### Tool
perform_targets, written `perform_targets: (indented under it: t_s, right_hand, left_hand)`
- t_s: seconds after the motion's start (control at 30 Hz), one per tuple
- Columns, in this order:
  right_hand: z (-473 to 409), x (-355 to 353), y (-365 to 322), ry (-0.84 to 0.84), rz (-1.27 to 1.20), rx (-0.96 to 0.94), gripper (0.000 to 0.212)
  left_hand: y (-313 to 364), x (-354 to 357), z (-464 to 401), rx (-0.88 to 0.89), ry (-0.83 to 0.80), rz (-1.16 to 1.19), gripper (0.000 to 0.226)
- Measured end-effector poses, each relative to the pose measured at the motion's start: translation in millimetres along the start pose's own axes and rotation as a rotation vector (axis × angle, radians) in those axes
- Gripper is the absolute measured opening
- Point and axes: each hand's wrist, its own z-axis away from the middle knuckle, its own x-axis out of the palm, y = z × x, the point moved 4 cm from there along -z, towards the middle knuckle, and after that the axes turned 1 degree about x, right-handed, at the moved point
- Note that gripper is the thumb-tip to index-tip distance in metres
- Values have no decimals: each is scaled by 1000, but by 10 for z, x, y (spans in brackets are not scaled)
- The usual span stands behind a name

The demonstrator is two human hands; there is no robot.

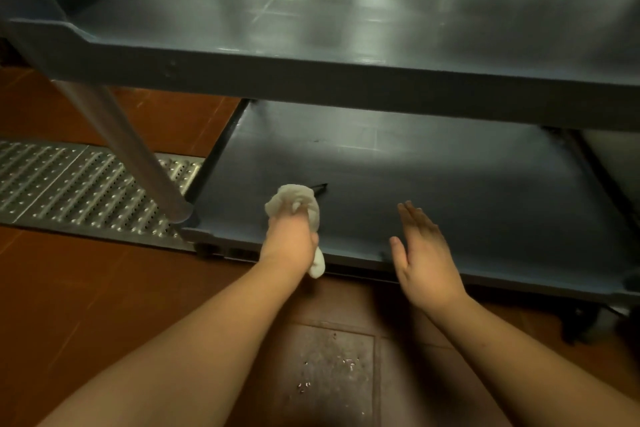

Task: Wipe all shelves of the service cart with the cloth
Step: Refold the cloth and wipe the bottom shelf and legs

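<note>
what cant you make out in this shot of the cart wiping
Head view:
- Left hand fingers: hidden behind its own back and the cloth.
- Back of the lower shelf: covered by the upper shelf.
- Small dark thing beyond the cloth: too small to identify.
- Cart's right side: cut off by the frame edge.

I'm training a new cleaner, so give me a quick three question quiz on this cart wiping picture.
1. True or false: the left hand grips the cloth.
2. Which shelf is the cloth on: A) upper shelf, B) lower shelf?
3. Fill in: the right hand is ____, holding nothing.

Key: 1 true; 2 B; 3 open.
</note>
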Motion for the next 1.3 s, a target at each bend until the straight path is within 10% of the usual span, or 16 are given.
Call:
perform_targets:
  t_s: [0.4, 0.93, 1.3]
  right_hand:
    - [480, -545, 1179, 100, 25, 206, 58]
    - [286, -196, -44, 4, -62, -67, 63]
    - [320, -587, -604, -100, -404, 60, 74]
  left_hand:
    - [1984, 656, 552, 578, -149, 150, 53]
    - [334, 51, 186, 50, 3, -36, 41]
    - [597, -617, 766, 7, -75, 952, 38]
